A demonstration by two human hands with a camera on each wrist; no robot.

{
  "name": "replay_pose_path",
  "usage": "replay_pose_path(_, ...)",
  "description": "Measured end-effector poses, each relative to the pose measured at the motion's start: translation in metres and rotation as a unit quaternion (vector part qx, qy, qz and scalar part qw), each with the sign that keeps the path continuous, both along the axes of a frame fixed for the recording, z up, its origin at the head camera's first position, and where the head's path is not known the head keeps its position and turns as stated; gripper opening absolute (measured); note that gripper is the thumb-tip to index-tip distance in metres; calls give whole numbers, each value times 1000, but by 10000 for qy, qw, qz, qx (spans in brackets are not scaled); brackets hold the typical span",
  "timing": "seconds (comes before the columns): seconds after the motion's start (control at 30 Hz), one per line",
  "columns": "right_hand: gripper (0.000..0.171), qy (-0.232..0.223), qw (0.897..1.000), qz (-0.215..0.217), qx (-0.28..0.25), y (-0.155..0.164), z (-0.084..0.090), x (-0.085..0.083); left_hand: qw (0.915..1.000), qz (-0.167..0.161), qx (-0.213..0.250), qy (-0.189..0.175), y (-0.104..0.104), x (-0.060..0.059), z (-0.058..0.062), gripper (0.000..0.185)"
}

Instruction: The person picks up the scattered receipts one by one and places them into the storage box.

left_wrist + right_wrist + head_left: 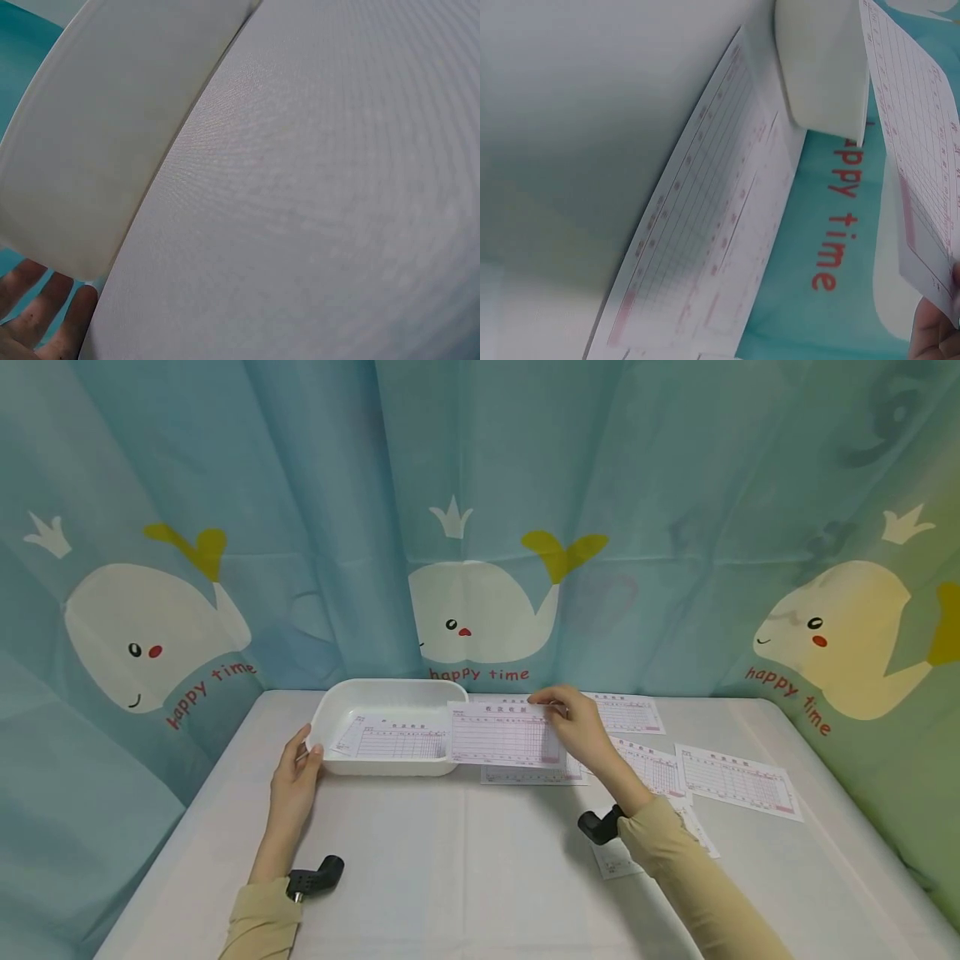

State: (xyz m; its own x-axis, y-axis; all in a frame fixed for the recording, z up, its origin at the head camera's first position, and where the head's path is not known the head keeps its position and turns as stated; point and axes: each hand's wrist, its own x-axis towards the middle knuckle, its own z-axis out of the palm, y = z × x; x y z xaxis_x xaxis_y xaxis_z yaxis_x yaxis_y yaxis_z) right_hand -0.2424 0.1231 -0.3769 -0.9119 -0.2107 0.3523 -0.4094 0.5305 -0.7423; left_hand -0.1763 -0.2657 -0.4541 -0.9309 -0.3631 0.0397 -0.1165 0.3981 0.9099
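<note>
My left hand (pixel 292 772) holds the left end of a white plastic tray (pixel 397 767), its thumb at the front corner and its fingers along the outer end. Fingertips (pixel 84 300) meet the tray's end in the left wrist view. Inside the tray lie printed paper slips (pixel 401 742), overlapping. To the right, my right hand (pixel 573 722) pinches one paper slip (pixel 502 735) by its upper right edge. That slip is raised, its left end just by the tray's right rim. Only part of the right hand shows in the right wrist view, at the raised slip's lower end.
More printed slips lie on the white-covered table: one under the raised slip (pixel 534 775), one at the back (pixel 626 714), one at far right (pixel 738 782), and others partly beneath the right forearm (pixel 618 860). A blue curtain (pixel 315 568) with whale prints hangs behind the table.
</note>
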Motion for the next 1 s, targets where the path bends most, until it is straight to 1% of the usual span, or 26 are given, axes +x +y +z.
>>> replay_pose_path(0.23, 31, -172, 9996, 53, -237, -20, 3, -4, 10000, 1, 41, -7, -1, 0, 0, 57)
replay_pose_path(0.4, 31, -130, 9995, 110, -280, -39, 8, -8, 9999, -53, 141, 42, -2, 1, 2, 57)
replay_pose_path(0.5, 31, -96, 9992, 191, -330, -51, 12, -12, 9999, -62, 121, 28, -3, 1, 3, 57)
replay_pose_path(0.7, 30, -75, 9993, 270, -261, -74, 17, -19, 10000, -55, 77, 1, -2, -1, 3, 58)
replay_pose_path(0.8, 30, -120, 9991, 317, -252, -85, 17, -22, 10000, -56, 61, 26, -2, -1, 2, 57)
replay_pose_path(1.0, 31, -297, 9983, 367, -329, -104, 12, -24, 9999, -59, 120, 42, -1, 0, 2, 58)
